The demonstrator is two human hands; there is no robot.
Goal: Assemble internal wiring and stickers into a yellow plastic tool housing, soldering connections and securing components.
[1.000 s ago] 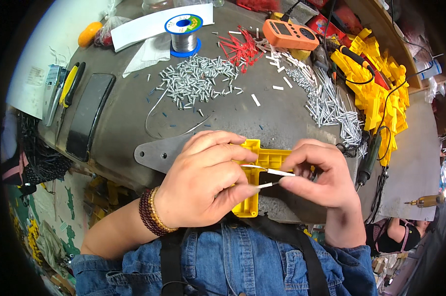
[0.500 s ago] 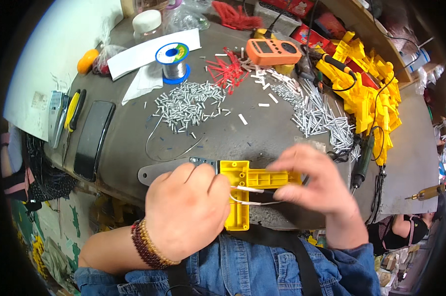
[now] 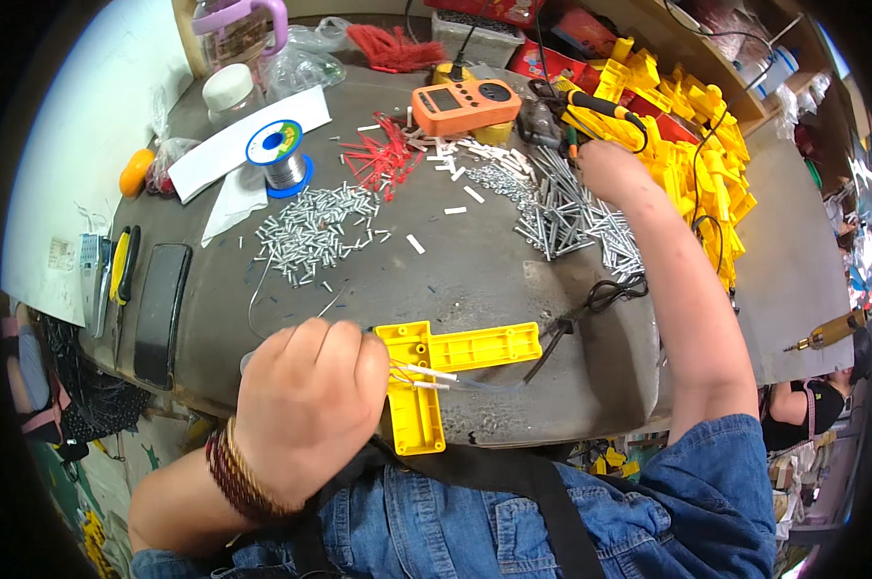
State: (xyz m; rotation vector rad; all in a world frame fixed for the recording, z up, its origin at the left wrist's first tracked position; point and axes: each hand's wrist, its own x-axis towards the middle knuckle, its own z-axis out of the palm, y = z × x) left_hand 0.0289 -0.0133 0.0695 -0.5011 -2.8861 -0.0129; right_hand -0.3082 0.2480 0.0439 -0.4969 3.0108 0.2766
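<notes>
On the counter (image 3: 475,261), sleeved wires (image 3: 426,385) are held by the left grip (image 3: 313,398) over unclosed yellow housing (image 3: 415,425); right grip (image 3: 612,174) cannot be told.

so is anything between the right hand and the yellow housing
Yes, but low: long silver metal pieces lie on the table beside the right hand, on the side toward the yellow housing. A black cord lies just past the housing's right end. Nothing tall shows between.

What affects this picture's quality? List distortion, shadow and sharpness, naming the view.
Head view: black corners, edges of the grey tabletop bowed; head view: a dark shadow beside the right forearm; head view: yellow housing fairly crisp, grip of the right hand hard to make out.
</notes>
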